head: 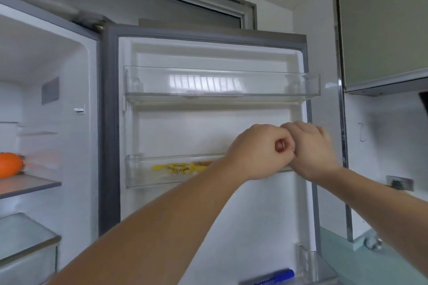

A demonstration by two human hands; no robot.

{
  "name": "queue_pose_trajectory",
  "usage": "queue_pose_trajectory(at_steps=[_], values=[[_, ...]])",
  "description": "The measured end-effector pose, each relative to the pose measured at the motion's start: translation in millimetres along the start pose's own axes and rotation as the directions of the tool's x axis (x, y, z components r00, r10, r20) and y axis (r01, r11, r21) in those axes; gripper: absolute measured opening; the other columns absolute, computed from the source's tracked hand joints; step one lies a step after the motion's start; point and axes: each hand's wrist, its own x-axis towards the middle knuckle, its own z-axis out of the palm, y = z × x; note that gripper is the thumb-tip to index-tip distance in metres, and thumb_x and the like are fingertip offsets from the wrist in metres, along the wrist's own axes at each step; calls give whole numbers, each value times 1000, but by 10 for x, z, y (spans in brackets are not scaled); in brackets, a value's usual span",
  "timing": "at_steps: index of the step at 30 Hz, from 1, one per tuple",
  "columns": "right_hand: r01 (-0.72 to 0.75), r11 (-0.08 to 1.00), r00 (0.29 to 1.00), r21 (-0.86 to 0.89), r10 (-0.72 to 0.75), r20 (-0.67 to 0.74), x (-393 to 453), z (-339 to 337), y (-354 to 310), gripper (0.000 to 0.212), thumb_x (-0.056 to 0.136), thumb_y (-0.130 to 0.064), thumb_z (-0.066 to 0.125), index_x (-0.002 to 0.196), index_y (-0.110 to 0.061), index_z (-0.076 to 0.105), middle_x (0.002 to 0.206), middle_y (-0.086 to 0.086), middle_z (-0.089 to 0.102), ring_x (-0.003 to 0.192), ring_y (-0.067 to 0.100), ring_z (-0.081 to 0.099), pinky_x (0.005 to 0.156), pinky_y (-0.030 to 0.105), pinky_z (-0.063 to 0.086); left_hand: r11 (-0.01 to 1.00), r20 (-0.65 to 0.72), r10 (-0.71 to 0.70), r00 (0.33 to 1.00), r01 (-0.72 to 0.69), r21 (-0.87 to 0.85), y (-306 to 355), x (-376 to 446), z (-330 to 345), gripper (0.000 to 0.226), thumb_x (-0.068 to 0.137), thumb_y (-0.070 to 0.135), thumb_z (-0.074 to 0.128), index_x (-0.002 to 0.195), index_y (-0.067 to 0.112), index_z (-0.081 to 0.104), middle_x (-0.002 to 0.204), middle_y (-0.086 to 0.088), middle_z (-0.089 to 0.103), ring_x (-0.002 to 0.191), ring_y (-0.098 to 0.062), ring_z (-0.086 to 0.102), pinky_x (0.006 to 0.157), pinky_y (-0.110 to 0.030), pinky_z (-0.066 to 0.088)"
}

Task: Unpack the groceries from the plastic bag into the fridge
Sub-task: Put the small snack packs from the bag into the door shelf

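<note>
Hands meet at the right end of the middle door bin (139, 170): the left hand (259, 151) is curled into a fist, apparently holding nothing; what the right hand (310, 148) grips I cannot tell. A yellow packet (176, 167) lies in that bin. Pulling away carelessly could knock the packet out.

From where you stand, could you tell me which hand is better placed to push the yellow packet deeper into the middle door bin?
Probably the left hand: it hovers nearer the yellow packet in the door bin. The right hand sits at the bin's far right end, beyond it.
</note>
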Motion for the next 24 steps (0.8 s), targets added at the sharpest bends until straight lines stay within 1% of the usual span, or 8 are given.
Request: queue_pose_trajectory(at_steps=[3, 7, 10, 12, 13, 15, 18, 24], values=[[40, 991, 998, -130, -45, -34, -258, -158, -53, 48, 74, -49, 37, 111, -27, 58, 104, -6, 58, 104, 21, 53, 92, 32, 25, 996, 19, 68, 997, -67, -64, 20, -175, 81, 6, 80, 25, 60, 76, 27, 64, 73, 8, 56, 76, -16, 57, 74, -39, 52], [-35, 953, 998, -302, 51, 46, -767, -293, -97, 49, 84, -51, 37, 121, -25, 55, 111, -4, 57, 109, 20, 52, 97, 38, 26, 980, 35, 92, 995, -84, -180, -124, -453, 379, 12, 79, 33, 55, 86, 28, 63, 80, 11, 56, 81, -13, 56, 75, -39, 52], [-76, 903, 961, -423, 180, 212, -1185, -488, -42, 46, 85, -48, 40, 124, -29, 52, 118, -6, 57, 114, 20, 52, 101, 41, 30, 981, 152, 81, 985, -52, -185, -135, -639, 692, 25, 87, 34, 55, 111, 34, 61, 110, 13, 63, 101, -12, 57, 88, -37, 51], [-98, 873, 918, -477, 265, 296, -1426, -708, 4, 39, 86, -44, 41, 119, -29, 55, 113, -9, 61, 112, 19, 54, 100, 37, 29, 985, 261, 80, 962, -37, -166, -64, -745, 865, 40, 89, 37, 55, 128, 34, 54, 132, 12, 56, 118, -14, 53, 98, -36, 47], [-125, 860, 899, -495, 309, 310, -1536, -841, 18, 35, 88, -41, 42, 117, -28, 57, 109, -9, 62, 109, 19, 55, 97, 34, 29, 986, 303, 86, 949, -37, -166, -10, -782, 937, 45, 89, 38, 55, 133, 33, 51, 138, 11, 52, 123, -15, 51, 100, -36, 45], [-192, 830, 865, -523, 395, 309, -1752, -1129, 24, 28, 90, -37, 48, 115, -27, 56, 106, -9, 62, 104, 19, 55, 92, 32, 31, 984, 353, 111, 929, -53, -170, 124, -832, 1054, 50, 87, 40, 56, 136, 33, 47, 140, 10, 50, 126, -17, 49, 100, -36, 44], [-267, 765, 810, -587, 508, 294, -2055, -1625, 35, 30, 89, -41, 49, 117, -30, 51, 107, -10, 59, 101, 16, 53, 88, 32, 34, 982, 402, 146, 904, -82, -171, 430, -851, 1185, 54, 85, 42, 56, 137, 33, 45, 137, 9, 49, 124, -18, 49, 97, -36, 45], [-424, 592, 651, -685, 726, 223, -2784, -2791, 27, 36, 89, -44, 51, 123, -33, 47, 120, -8, 55, 107, 18, 53, 89, 33, 40, 949, 421, 286, 861, -194, -247, 1475, -946, 1366, 50, 83, 42, 57, 132, 35, 48, 135, 10, 51, 120, -17, 51, 94, -34, 46]])
